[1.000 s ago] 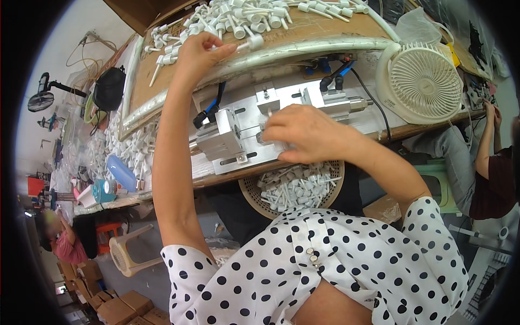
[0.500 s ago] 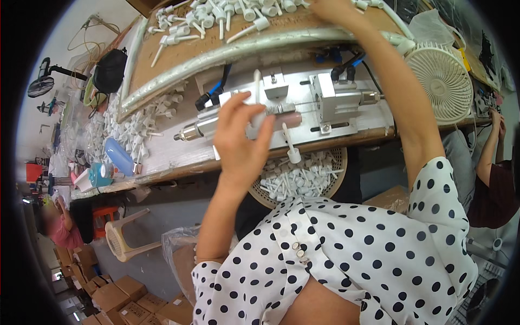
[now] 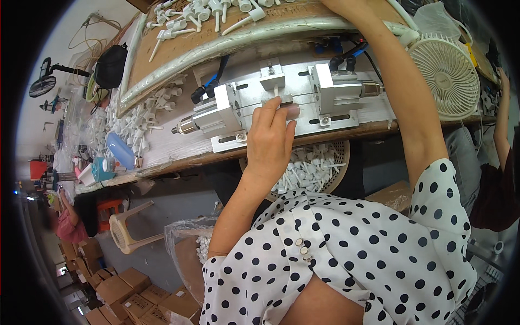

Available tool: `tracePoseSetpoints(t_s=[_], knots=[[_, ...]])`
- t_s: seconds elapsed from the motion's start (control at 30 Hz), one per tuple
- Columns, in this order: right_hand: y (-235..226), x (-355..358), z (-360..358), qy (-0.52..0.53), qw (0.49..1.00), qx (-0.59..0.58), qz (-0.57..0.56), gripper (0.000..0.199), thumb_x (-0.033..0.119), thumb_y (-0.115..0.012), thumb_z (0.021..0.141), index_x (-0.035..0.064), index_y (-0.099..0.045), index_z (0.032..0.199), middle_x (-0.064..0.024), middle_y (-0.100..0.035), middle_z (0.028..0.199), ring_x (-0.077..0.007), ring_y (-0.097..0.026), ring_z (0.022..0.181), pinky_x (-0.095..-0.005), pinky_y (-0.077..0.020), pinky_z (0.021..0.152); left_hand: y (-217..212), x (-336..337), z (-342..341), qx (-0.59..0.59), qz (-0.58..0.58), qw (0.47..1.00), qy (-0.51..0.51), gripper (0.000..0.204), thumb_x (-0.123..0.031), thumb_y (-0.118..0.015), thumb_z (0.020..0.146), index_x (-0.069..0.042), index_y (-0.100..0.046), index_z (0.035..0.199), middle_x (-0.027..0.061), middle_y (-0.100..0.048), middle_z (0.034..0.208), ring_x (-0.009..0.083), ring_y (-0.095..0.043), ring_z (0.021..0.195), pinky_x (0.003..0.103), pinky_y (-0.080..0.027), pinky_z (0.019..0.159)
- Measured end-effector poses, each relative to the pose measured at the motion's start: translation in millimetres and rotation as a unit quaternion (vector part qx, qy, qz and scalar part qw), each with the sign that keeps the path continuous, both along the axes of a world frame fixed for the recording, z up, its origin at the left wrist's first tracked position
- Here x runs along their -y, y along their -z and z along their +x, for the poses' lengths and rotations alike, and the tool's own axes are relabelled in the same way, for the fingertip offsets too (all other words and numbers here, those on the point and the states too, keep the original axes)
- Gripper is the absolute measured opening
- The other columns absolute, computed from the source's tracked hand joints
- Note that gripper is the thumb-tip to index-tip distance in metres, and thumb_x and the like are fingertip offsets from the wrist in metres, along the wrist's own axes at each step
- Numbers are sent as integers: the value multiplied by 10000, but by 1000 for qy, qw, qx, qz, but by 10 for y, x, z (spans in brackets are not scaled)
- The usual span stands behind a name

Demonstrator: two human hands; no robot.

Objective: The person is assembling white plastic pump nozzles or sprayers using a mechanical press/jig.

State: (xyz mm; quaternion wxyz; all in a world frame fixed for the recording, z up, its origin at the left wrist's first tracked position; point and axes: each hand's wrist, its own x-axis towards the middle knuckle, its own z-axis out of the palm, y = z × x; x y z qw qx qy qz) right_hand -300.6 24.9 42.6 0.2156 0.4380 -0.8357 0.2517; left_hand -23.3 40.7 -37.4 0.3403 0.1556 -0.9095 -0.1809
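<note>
My left hand (image 3: 269, 138) is at the middle of a metal clamping fixture (image 3: 323, 89), fingers bent together over its small centre block. Beyond the fingertips a white stemmed cap (image 3: 275, 90) shows only its thin stem; the fingers cover the rest. A pinkish piece (image 3: 293, 111) lies beside those fingers. Stretched to the far side, my right hand (image 3: 340, 5) is over a raised cardboard tray (image 3: 303, 13) and is cut off by the picture's top edge, its fingers out of sight. Several white stemmed caps (image 3: 219, 11) are heaped on that tray.
A round basket (image 3: 344, 169) of white stemmed caps sits below the bench edge, near my body. More caps (image 3: 127, 130) are piled left of the fixture. A white fan (image 3: 443, 78) stands at the right. Another person's arm (image 3: 501, 124) shows at far right.
My left hand has moved right and down onto the fixture's centre with its stemmed cap. A loose cap seen in mid-air above the basket is no longer there. My right hand stays at the tray.
</note>
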Motion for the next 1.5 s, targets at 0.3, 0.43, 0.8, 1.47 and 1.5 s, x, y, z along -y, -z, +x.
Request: tracePoseSetpoints(t_s=[0.3, 0.43, 0.8, 1.47, 1.5], knots=[[33, -233, -176, -135, 987, 81, -19, 298, 217, -606, 734, -5, -584, 931, -215, -597, 827, -356, -590, 803, -452, -464, 698, -352, 457, -210, -33, -24, 999, 14, 263, -226, -700, 734, -29, -615, 885, 104, -610, 765, 259, -570, 729, 346, -452, 647], [-213, -698, 671, -313, 866, 366, -137, 206, 198, -626, 745, 28, -616, 862, -118, -594, 786, -227, -573, 713, -343, -456, 636, -678, 1165, -828, -30, -116, 986, -116, 398, -418, -640, 745, -40, -621, 868, 137, -629, 751, 297, -606, 703, 389, -468, 633], [712, -740, 1417, -483, 875, -18, -35, 225, 202, -704, 629, 67, -589, 769, -41, -613, 771, -230, -566, 872, -331, -453, 763, -867, 1362, -789, 1, 134, 989, -56, 298, -237, -675, 730, -34, -629, 944, 24, -593, 712, 80, -532, 635, 222, -451, 606], [28, 612, -58, -152, 986, -74, 14, 243, 182, -553, 751, -4, -615, 895, -226, -599, 818, -373, -586, 744, -440, -462, 685, -111, 177, 290, -74, 147, 985, 53, 298, 46, -597, 673, -25, -614, 962, 100, -560, 1096, 152, -556, 905, 243, -466, 644], [55, 664, -175, -162, 984, -55, 54, 233, 175, -537, 757, -2, -618, 886, -223, -603, 801, -369, -589, 742, -438, -462, 688, -66, 183, 262, -53, 88, 993, 57, 297, 33, -596, 671, -29, -613, 961, 95, -567, 1095, 170, -560, 906, 252, -465, 633]])
